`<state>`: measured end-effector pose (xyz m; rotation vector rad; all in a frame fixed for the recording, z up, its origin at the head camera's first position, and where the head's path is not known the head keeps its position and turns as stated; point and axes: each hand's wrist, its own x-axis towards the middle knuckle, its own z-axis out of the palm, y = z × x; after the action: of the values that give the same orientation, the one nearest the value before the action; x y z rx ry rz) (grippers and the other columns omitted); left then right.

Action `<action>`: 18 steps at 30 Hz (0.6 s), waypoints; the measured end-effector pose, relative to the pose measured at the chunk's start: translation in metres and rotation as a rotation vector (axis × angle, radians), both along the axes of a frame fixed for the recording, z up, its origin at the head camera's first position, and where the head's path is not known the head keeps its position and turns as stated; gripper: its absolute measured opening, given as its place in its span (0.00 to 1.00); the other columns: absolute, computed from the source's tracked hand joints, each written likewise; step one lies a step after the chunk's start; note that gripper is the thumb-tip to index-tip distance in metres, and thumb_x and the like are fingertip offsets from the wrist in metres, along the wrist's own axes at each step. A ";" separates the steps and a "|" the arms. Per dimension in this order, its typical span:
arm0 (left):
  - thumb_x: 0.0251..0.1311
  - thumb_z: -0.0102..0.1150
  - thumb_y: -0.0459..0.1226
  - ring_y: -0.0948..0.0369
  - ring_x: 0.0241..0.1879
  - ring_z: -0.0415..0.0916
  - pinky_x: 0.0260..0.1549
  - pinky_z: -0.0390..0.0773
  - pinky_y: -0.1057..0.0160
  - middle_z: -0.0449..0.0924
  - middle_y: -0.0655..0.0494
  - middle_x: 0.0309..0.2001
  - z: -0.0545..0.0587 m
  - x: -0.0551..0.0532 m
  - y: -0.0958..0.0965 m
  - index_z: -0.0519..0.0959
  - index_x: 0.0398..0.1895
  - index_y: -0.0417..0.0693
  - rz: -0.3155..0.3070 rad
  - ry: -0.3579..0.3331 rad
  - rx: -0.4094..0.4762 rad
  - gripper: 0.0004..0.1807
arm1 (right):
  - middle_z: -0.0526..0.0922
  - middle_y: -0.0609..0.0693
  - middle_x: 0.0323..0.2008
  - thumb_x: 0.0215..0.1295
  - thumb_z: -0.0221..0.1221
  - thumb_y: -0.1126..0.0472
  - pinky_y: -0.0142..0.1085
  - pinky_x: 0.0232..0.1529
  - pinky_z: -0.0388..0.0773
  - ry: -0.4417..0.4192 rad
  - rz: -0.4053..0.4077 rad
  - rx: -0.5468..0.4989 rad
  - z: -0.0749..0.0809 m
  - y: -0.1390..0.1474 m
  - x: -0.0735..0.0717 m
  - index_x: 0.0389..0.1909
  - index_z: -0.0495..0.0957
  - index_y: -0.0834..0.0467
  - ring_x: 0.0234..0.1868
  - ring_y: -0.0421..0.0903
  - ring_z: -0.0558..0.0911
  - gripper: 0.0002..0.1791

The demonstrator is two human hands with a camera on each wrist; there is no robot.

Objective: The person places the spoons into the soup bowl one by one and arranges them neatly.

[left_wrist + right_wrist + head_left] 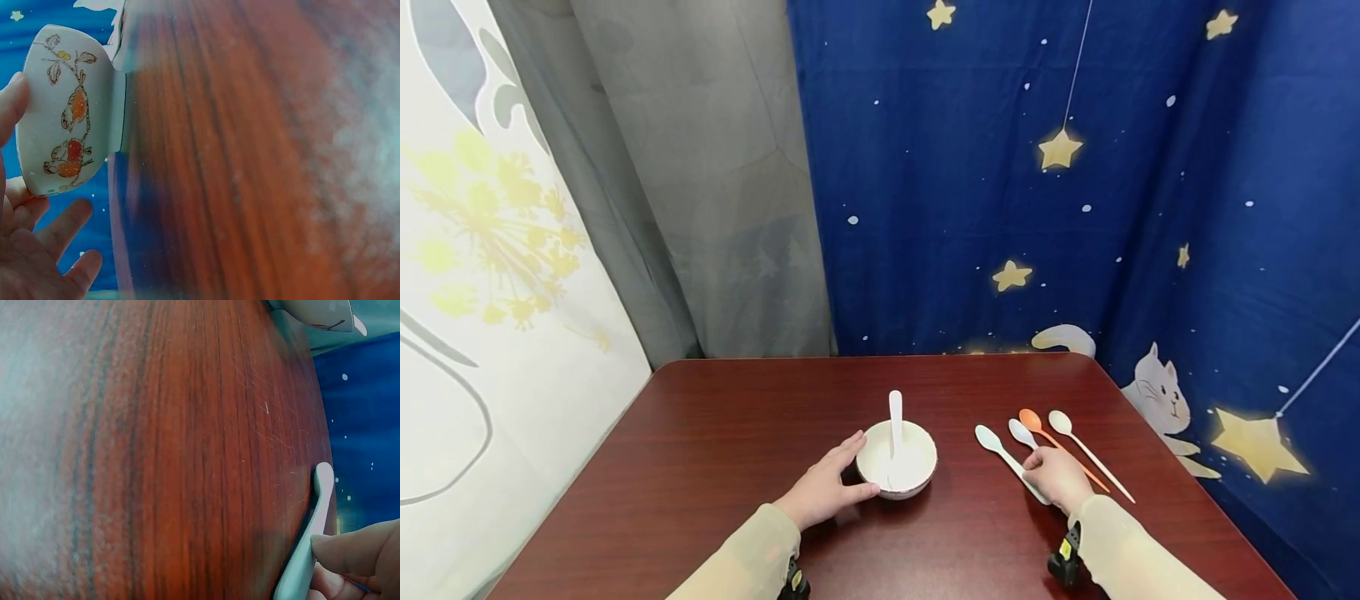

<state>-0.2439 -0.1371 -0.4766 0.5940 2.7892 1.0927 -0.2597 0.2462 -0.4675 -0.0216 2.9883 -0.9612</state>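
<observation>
- Centrally, head view: one white bowl (917,454) on the dark red table (752,417), a white spoon (896,412) leaning in it, handle up against the far rim.
- Left hand (827,487): thumb and fingers spread wide round the bowl's near left side, probably to steady it.
- Right hand (1058,479): fingertips drawn together on the handle of the pale green spoon (1006,458), leftmost of the row.
- Beside it, side by side, perhaps for easy picking: a short white spoon (1020,432), partly hidden by the hand; an orange spoon (1030,419); a long cream spoon (1061,422).
- Left wrist view: bowl wall with printed twig; two digits touch it, other fingers splayed free.
- Right wrist view: thumb on the green spoon's handle, fingers behind, a narrow pinch; whether it is lifted, cannot tell.
</observation>
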 end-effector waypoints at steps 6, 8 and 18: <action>0.54 0.61 0.63 0.51 0.72 0.50 0.64 0.59 0.42 0.52 0.53 0.75 -0.001 -0.003 0.000 0.57 0.74 0.47 -0.004 0.022 0.005 0.51 | 0.78 0.49 0.25 0.55 0.64 0.68 0.36 0.29 0.70 -0.013 0.000 0.004 -0.002 -0.001 -0.003 0.25 0.80 0.60 0.27 0.45 0.74 0.03; 0.54 0.61 0.63 0.51 0.72 0.50 0.64 0.59 0.42 0.52 0.53 0.75 -0.001 -0.003 -0.001 0.57 0.74 0.47 -0.006 0.023 0.008 0.50 | 0.77 0.49 0.25 0.55 0.64 0.68 0.36 0.28 0.71 -0.025 -0.004 -0.007 -0.002 -0.002 -0.004 0.24 0.79 0.61 0.27 0.45 0.73 0.03; 0.54 0.61 0.63 0.51 0.72 0.50 0.64 0.59 0.42 0.52 0.52 0.75 -0.001 -0.007 -0.003 0.57 0.74 0.46 -0.017 0.031 0.008 0.51 | 0.74 0.48 0.21 0.52 0.67 0.66 0.36 0.26 0.68 -0.056 0.016 0.008 -0.003 -0.004 -0.006 0.22 0.76 0.60 0.25 0.45 0.72 0.08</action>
<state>-0.2507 -0.1401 -0.4776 0.6391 2.8015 1.1018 -0.2653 0.2421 -0.4702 -0.0186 2.9365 -0.9318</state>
